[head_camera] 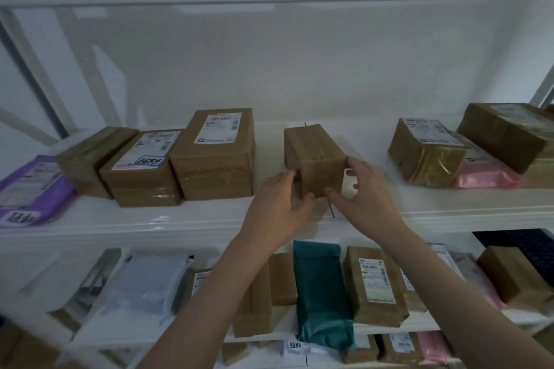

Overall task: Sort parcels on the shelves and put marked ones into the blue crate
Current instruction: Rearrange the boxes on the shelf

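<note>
on the upper white shelf (180, 219) the small brown box (314, 159) i am after sits near the middle, with bare shelf on both sides of it. to its left stands a tall brown box (214, 156) with a white shipping label on top, then a flatter labelled box (141, 168) touching it, then another brown box (93, 156), and a purple mailer bag (30, 189) at the far left. to the right, well apart, a taped brown parcel (425, 153) lies partly on a pink mailer (485, 174), with a bigger brown box (509, 135) behind.

the flatter box carries a blue-framed sticker with handwritten characters; the purple bag has a similar white tag. the print is too blurred for me to read.

on the shelf below lie a teal bag (320, 293), a labelled brown parcel (374, 284) beside it and a grey mailer (144, 287).

my left hand (278, 204) is half curled against the small box's near left corner, fingers pressing its side. my right hand (365, 192) is spread wider, thumb on the front lower edge, fingers round the right side. the box rests on the shelf between them.
</note>
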